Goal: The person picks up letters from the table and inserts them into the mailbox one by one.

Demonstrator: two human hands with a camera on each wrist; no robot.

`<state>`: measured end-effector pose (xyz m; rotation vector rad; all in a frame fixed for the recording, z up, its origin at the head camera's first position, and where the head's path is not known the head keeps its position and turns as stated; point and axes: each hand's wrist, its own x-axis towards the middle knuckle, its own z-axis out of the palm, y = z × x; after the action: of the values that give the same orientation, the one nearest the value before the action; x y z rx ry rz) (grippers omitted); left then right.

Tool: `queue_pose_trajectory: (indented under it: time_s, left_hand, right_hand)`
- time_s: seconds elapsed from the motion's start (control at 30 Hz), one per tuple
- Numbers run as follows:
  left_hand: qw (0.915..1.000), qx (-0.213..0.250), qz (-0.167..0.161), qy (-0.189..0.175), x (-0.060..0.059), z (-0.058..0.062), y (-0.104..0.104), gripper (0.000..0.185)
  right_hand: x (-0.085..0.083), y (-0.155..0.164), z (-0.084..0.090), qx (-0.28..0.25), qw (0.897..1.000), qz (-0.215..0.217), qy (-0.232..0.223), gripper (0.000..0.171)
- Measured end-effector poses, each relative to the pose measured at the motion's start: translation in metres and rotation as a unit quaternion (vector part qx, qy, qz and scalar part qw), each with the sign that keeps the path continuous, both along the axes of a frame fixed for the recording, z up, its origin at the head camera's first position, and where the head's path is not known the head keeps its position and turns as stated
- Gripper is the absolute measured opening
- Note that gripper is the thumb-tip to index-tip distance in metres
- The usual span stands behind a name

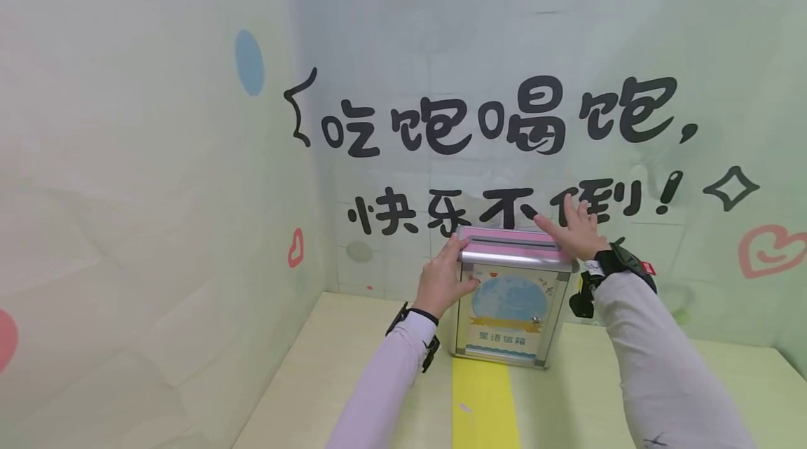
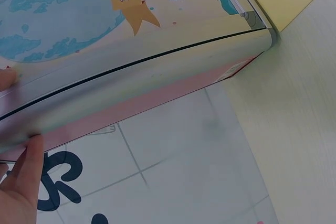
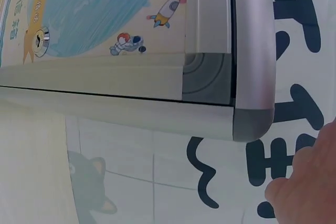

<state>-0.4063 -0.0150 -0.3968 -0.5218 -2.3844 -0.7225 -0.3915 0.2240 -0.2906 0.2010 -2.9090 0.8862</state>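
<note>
A silver-framed letter box (image 1: 509,305) with a pink slotted top stands upright at the back of the table, against the wall. Its front carries a blue planet picture and a small round lock (image 3: 41,41). My left hand (image 1: 438,279) grips the box's upper left edge, thumb on the front and fingers along the pink side. At the upper right corner, my right hand (image 1: 578,230) has its fingers spread and raised. Its thumb reaches over the pink top; whether it touches, I cannot tell. The right wrist view shows part of this hand beyond the corner.
Under the box, a yellow strip (image 1: 484,403) runs toward me along the pale table (image 1: 372,354). A wall (image 1: 391,29) with black lettering rises directly behind, and a side wall (image 1: 139,155) bounds the left.
</note>
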Motion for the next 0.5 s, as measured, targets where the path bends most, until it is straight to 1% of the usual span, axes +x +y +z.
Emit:
queue_pose_trajectory:
  time_s: [0.1,0.17,0.23,0.4,0.5]
  left_hand:
    - [1.0,0.002,0.0,-0.008,0.0,0.0,0.0,0.074]
    - [0.9999,0.002,-0.001,-0.013,0.001,0.0,0.0,0.074]
    - [0.9999,0.004,-0.004,-0.01,0.001,0.0,0.0,0.074]
    - [0.9999,0.006,-0.008,-0.002,0.003,0.002,-0.001,0.074]
    - [0.9999,0.008,-0.011,-0.006,0.004,0.002,-0.001,0.074]
  right_hand:
    - [0.0,0.003,-0.003,0.004,1.0,0.003,-0.001,0.095]
    - [0.0,0.004,-0.007,0.007,1.0,0.004,0.002,0.096]
    - [0.0,0.006,-0.013,0.009,1.0,0.001,0.008,0.097]
    - [0.002,0.009,-0.037,0.002,0.999,-0.019,0.026,0.1]
    - [0.006,0.012,-0.053,-0.028,0.998,-0.045,0.041,0.103]
